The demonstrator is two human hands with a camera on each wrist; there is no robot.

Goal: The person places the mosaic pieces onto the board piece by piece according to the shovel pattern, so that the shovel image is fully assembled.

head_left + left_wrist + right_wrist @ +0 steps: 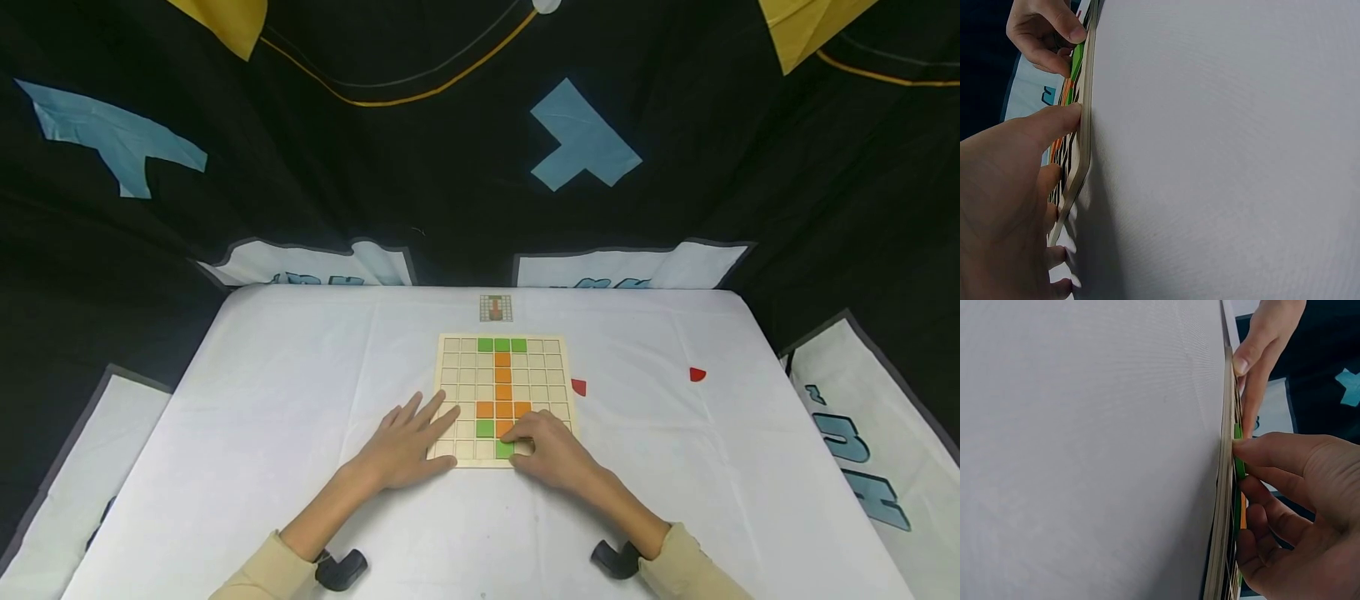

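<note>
A pale wooden grid board [467, 375] lies flat on the table. My left hand [405, 448] rests with fingers spread over the board's left side, its thumb at the near edge. At the bottom row, my right hand [553, 452] pinches a green square tile [504, 450] between thumb and index finger; the left wrist view shows this green tile [1077, 59] standing up slightly from the board. Orange tiles [503, 377] form a column with a wider row lower down. Green tiles [502, 345] fill part of the top row, and another green tile [485, 428] sits lower left. The right hand hides some squares.
Behind the board lies a small printed pattern card [496, 308]. One red piece [579, 387] is by the board's right edge, and another red piece [697, 375] lies farther right. The white tablecloth [300, 358] meets a black curtain [450, 183] at the back.
</note>
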